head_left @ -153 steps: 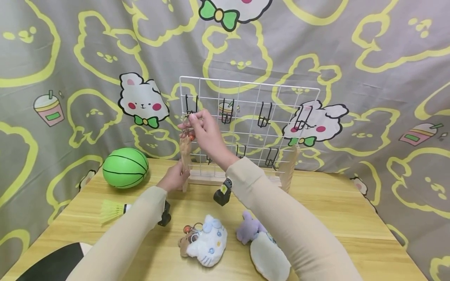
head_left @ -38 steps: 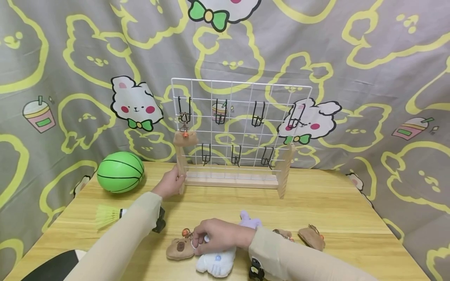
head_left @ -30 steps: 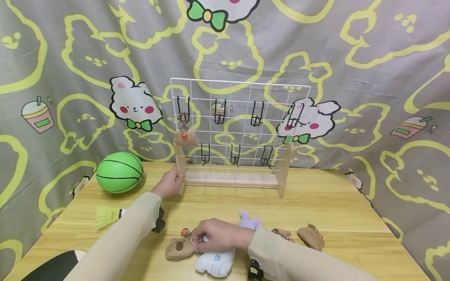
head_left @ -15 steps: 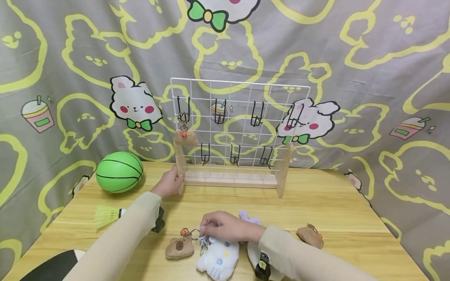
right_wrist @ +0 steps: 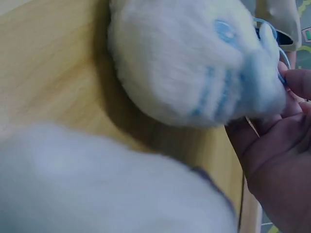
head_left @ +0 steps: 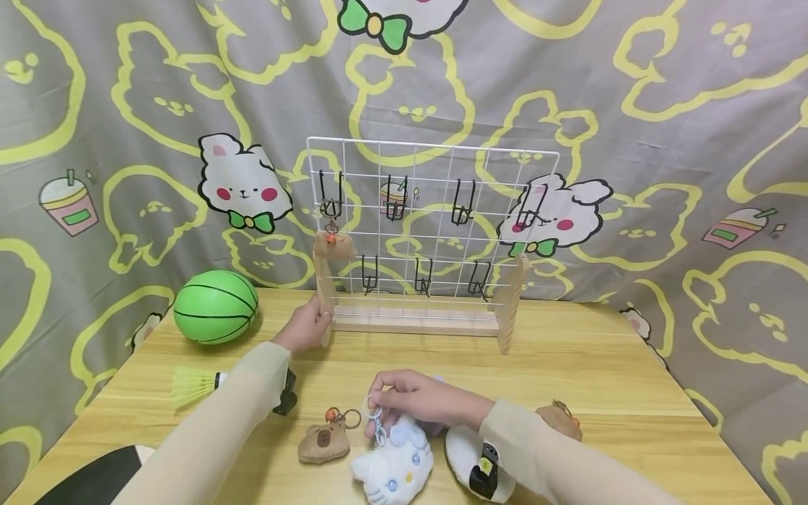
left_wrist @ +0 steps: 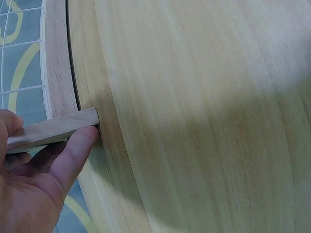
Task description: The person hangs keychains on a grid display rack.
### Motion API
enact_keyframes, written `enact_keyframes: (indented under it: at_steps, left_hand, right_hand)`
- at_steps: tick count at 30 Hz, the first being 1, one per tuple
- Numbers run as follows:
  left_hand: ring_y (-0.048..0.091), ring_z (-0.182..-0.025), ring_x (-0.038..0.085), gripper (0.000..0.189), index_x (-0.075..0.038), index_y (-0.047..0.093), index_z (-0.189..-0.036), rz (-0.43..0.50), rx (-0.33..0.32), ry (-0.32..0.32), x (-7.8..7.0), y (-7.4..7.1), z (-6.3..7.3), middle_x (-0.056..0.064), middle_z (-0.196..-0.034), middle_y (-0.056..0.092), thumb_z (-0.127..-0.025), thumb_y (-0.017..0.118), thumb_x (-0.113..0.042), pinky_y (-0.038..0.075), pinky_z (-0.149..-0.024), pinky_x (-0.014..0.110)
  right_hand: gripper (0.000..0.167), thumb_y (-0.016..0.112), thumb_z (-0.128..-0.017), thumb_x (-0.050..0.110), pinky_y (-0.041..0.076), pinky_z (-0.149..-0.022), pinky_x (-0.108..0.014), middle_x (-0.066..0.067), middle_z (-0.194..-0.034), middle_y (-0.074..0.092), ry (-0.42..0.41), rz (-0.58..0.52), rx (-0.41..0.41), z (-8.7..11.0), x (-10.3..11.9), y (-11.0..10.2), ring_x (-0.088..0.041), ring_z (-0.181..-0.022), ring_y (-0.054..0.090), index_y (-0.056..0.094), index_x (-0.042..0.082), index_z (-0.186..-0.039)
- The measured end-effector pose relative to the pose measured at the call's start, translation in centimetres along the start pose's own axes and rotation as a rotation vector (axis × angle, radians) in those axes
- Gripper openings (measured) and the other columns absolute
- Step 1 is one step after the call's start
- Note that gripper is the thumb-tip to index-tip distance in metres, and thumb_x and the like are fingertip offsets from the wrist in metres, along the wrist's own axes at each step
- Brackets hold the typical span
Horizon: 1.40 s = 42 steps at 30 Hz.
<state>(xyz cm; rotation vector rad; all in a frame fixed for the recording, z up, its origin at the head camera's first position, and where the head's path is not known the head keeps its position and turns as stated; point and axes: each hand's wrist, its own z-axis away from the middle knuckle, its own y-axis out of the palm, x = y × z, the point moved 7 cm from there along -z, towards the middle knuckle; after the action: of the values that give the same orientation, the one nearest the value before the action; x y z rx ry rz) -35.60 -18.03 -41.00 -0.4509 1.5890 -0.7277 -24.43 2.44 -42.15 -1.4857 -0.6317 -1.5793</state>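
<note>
My left hand [head_left: 304, 327] grips the left wooden end post [left_wrist: 63, 124] of a white wire grid rack [head_left: 416, 322], with the thumb on one face and fingers on the other. Low over the table, my right hand [head_left: 413, 396] pinches the ring and blue clasp of a white plush cat keychain [head_left: 396, 468]. The cat's head hangs below and tilts sideways; the right wrist view shows its blue eye and whiskers. A brown plush keychain [head_left: 334, 246] with an orange bell hangs from the rack's top left black hook. Another brown plush keychain [head_left: 323, 443] lies just left of the cat.
Several black hooks [head_left: 463, 203] line the grid in two rows. Right of the cat lie a white plush [head_left: 463, 456] and a brown one [head_left: 558, 421], partly behind my right arm. A green ball [head_left: 216, 307] and yellow shuttlecock [head_left: 193, 387] stand left.
The brown keychain my right hand held at the rack now hangs on the top left hook. My right hand came down, took the cat's ring and drew it away from the brown keychain beside it.
</note>
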Motion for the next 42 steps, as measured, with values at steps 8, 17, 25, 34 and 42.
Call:
enact_keyframes:
  at_steps: [8,17,25,34,42]
  left_hand:
    - [0.065,-0.122,0.053,0.05,0.015,0.029,-0.151,-0.007,0.005,0.001,0.0,0.2,-0.1,0.046,-0.144,0.05,-0.109,0.038,-0.01,0.065,-0.091,0.052]
    - [0.066,-0.119,0.053,0.049,0.014,0.033,-0.15,-0.021,-0.034,0.051,-0.3,-0.1,-0.5,0.044,-0.141,0.053,-0.107,0.041,-0.008,0.064,-0.094,0.056]
    - [0.063,-0.124,0.055,0.05,0.014,0.029,-0.152,-0.02,-0.009,0.021,0.0,0.0,-0.4,0.045,-0.144,0.051,-0.108,0.037,-0.008,0.063,-0.096,0.055]
    - [0.061,-0.127,0.056,0.053,0.012,0.026,-0.156,-0.005,-0.001,0.006,-0.1,0.1,-0.1,0.045,-0.148,0.046,-0.108,0.038,-0.007,0.064,-0.096,0.055]
    - [0.057,-0.132,0.056,0.055,0.012,0.021,-0.158,0.0,0.004,-0.003,-0.1,-0.1,-0.1,0.044,-0.152,0.043,-0.109,0.037,-0.007,0.059,-0.102,0.059]
  right_hand:
    - [0.028,0.046,-0.112,0.021,0.065,-0.083,-0.029,-0.029,-0.111,0.076,-0.057,0.021,-0.05,0.2,3.4,-1.6,-0.008,-0.082,0.072,0.059,-0.003,-0.118]
    - [0.023,0.046,-0.11,0.012,0.068,-0.082,-0.037,-0.033,-0.109,0.074,-0.349,0.061,-0.359,0.3,11.1,-5.9,-0.01,-0.084,0.075,0.058,-0.005,-0.119]
    - [0.023,0.044,-0.112,0.012,0.068,-0.079,-0.035,-0.032,-0.109,0.075,-0.509,0.119,-0.594,0.7,16.3,-9.3,-0.011,-0.081,0.076,0.053,-0.008,-0.117]
    - [0.025,0.043,-0.112,0.014,0.068,-0.079,-0.031,-0.034,-0.111,0.074,-0.556,0.151,-0.771,0.7,18.6,-12.4,-0.008,-0.076,0.074,0.049,-0.01,-0.119]
    - [0.02,0.044,-0.112,0.016,0.067,-0.086,-0.032,-0.03,-0.113,0.075,-0.497,0.161,-0.811,-0.3,18.1,-13.7,-0.022,-0.091,0.078,0.05,-0.003,-0.114]
